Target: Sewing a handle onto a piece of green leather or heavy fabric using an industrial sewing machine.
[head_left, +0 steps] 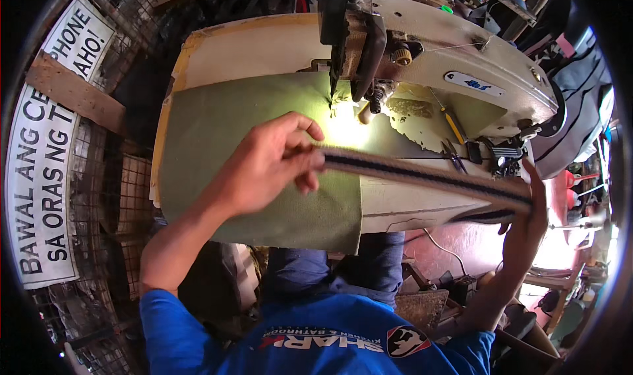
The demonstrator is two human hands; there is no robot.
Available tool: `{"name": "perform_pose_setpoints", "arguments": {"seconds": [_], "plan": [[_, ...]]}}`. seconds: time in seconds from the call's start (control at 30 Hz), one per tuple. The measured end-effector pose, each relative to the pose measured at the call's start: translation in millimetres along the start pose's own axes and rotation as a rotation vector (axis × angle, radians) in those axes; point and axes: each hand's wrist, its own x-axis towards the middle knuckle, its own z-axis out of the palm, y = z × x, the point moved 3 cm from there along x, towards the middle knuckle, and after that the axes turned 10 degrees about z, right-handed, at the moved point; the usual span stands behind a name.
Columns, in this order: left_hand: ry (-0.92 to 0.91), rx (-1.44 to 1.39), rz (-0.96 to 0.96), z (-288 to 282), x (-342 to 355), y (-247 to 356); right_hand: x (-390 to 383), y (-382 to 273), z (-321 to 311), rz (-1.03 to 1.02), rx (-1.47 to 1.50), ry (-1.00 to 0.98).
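Observation:
A long strip of tan tape (425, 174) with a dark band along its middle stretches between my two hands, above the sewing machine's work surface. The fingers of my left hand (270, 157) are closed in a pinch on its left end, with the index finger curled above. At the far right, my right hand (531, 194) grips the other end, and part of the strip hangs below it. Olive-green fabric (217, 144) lies flat under my left hand and runs beneath the lit needle area of the sewing machine (343, 91).
A yellow-and-black screwdriver (453, 123), small dark snips (453, 156) and a black metal part (504, 156) lie on the machine bed at right. The fabric overhangs the table's front edge above my lap. A wire grille with a white sign (43, 184) stands at left.

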Motion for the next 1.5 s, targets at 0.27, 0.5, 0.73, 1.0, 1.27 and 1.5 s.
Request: {"name": "perform_pose_setpoints", "arguments": {"seconds": [0.27, 0.5, 0.73, 1.0, 1.27, 1.5], "plan": [[0.086, 0.116, -0.074, -20.0, 62.7, -69.6, 35.7, -9.9, 136.9, -0.605, -0.857, -0.231], [0.056, 0.134, -0.069, -18.4, 62.5, -65.9, 21.3, -30.3, 200.5, -0.784, -0.39, -0.547], [0.088, 0.324, 0.086, -5.6, 51.1, -59.8, 61.2, -6.3, 236.9, -0.59, -0.113, -0.754], [0.119, 0.377, 0.183, -9.4, 49.1, -68.8, 67.5, -17.4, 245.2, -0.408, 0.244, -0.898], [0.074, 1.131, 0.604, -28.3, 42.4, -49.7, 71.0, -1.8, 255.7, -1.079, -0.035, -0.616], [-0.082, 1.282, 0.888, -12.1, 33.6, -61.9, 77.7, 29.0, 275.2, -0.55, -0.071, -1.021]]}}
